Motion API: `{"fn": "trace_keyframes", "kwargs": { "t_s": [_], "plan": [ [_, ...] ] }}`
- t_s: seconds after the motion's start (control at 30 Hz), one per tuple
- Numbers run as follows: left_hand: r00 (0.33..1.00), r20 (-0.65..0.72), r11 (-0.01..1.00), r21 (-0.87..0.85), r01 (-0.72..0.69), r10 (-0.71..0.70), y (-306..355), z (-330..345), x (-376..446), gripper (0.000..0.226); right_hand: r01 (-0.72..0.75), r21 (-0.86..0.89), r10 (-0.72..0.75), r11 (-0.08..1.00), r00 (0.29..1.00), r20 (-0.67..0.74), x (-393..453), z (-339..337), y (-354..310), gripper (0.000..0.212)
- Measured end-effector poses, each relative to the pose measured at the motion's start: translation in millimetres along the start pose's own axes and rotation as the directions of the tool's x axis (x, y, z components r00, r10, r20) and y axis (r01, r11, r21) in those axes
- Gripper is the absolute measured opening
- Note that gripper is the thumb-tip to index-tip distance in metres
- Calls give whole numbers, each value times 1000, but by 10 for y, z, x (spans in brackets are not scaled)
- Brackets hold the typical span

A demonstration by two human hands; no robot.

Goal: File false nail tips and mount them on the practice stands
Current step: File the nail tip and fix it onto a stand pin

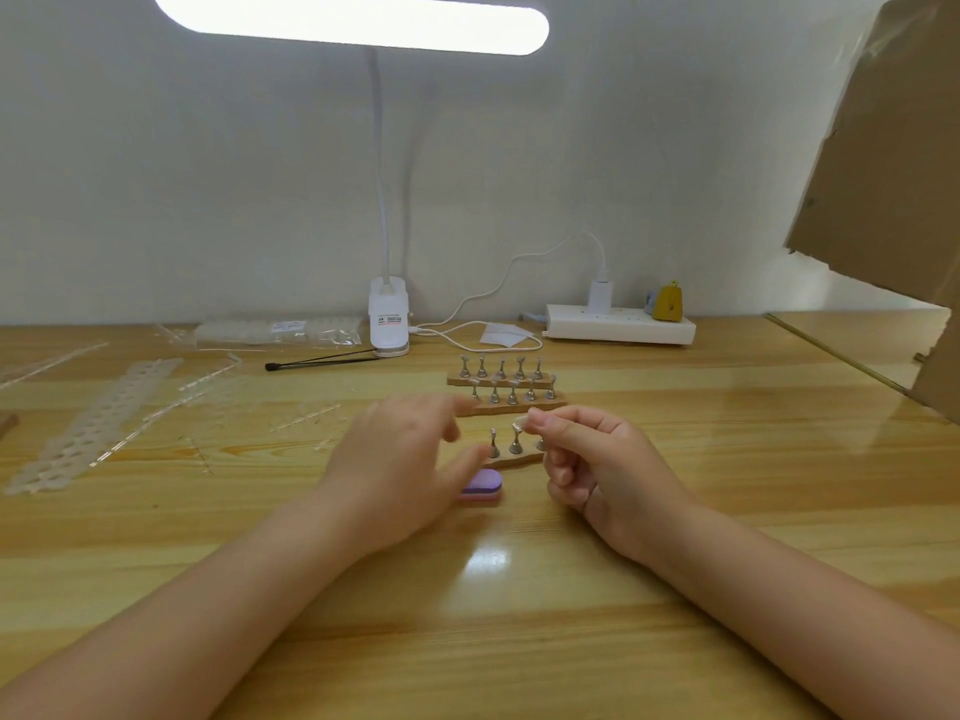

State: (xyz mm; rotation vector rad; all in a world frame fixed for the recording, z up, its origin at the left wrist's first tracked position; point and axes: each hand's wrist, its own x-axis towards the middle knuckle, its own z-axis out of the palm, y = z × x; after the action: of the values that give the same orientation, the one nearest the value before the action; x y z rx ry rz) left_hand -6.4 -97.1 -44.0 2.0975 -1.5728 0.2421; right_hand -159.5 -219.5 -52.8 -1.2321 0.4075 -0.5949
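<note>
My right hand pinches a clear false nail tip between thumb and forefinger, just above the nearest wooden practice stand with its small metal holders. My left hand hovers to the left of that stand with fingers spread and relaxed, blurred, holding nothing. A purple nail file block lies on the table under the left hand's fingers. Two more practice stands with several metal holders sit just behind.
Emptied nail tip strips and a bag of tips lie at the left. A clip lamp, a thin brush, a white power strip and its cable stand at the back. Cardboard leans at the right.
</note>
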Motion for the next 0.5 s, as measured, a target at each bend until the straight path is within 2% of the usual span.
{"fn": "trace_keyframes", "kwargs": {
  "t_s": [0.07,0.23,0.33,0.4,0.5],
  "plan": [
    [993,61,995,-4,-102,102,67,39,-29,44,7,26,-7,1000,1000,-12,6,-10,-3,20],
    [990,54,990,57,-132,129,36,21,-18,35,0,46,2,999,999,-37,16,-10,-6,15],
    [977,131,982,68,-178,168,36,16,-30,32,-3,39,4,999,999,-37,8,-7,-11,16],
    [973,155,981,65,-183,171,28,12,-30,26,-3,39,5,999,999,-42,9,-11,-12,16],
    [985,111,990,31,-137,132,-7,27,-14,20,-6,36,7,999,999,-47,12,-13,-12,16]
  ]
}}
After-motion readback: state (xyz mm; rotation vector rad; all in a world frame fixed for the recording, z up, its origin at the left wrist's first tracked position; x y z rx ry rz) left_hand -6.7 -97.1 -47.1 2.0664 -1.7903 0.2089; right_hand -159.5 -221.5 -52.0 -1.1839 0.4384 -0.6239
